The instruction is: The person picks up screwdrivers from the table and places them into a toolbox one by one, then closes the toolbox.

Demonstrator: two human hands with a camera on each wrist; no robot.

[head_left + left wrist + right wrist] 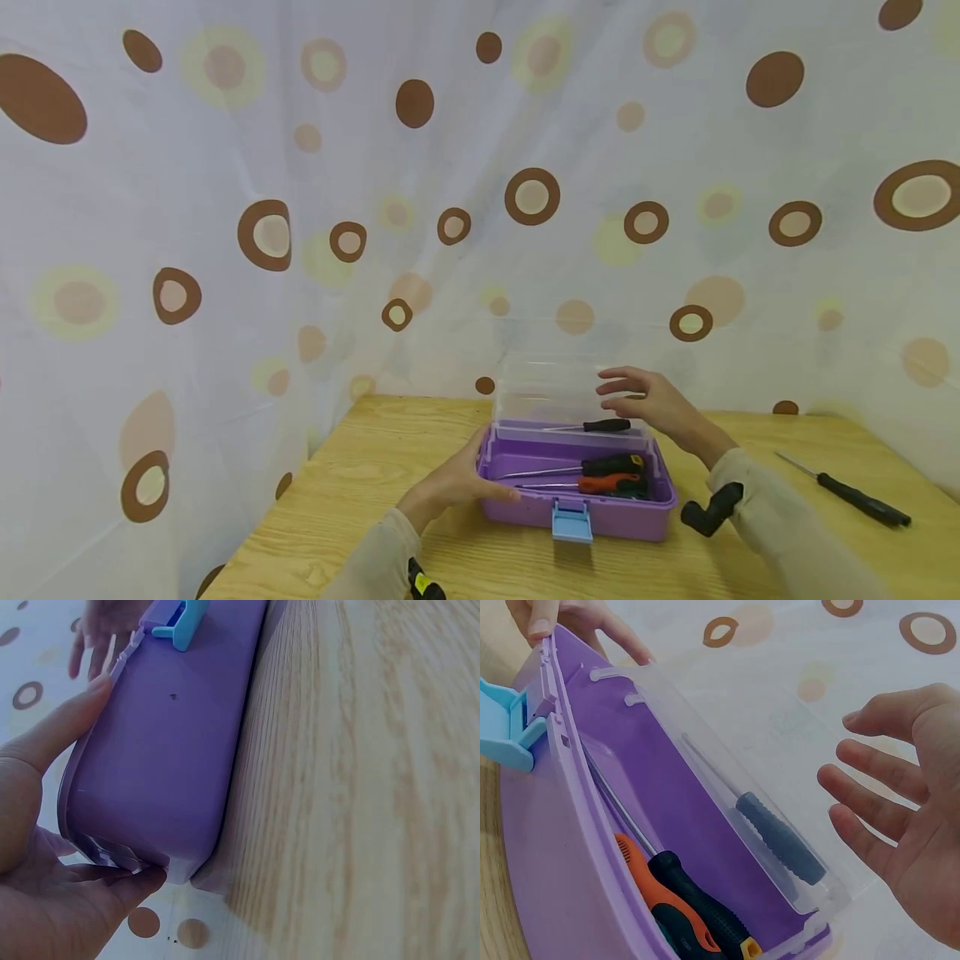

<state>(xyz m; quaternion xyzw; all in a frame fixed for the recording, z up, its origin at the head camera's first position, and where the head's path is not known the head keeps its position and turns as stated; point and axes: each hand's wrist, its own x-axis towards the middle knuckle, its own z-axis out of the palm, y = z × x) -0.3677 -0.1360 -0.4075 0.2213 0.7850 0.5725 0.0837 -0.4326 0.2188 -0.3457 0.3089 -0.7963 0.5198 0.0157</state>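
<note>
A purple toolbox (517, 515) stands on the table with its clear lid (720, 712) tipped back. My left hand (453, 483) grips its left end, the thumb on the front rim and the fingers round the end wall. Above the lid's right part hovers my right hand (663, 408), holding nothing, fingers apart and slightly bent. A dark-handled screwdriver (780, 836) lies in the opened lid, below the right hand. Inside the box are a black screwdriver with a yellow end (611, 465) and an orange-and-black-handled screwdriver (600, 483). The light-blue latch (572, 523) hangs open at the front.
To the right, another black-handled screwdriver (855, 498) lies on the wooden table (360, 483), its shaft pointing back and left. A white curtain with brown dots (450, 275) hangs behind the table and along the left.
</note>
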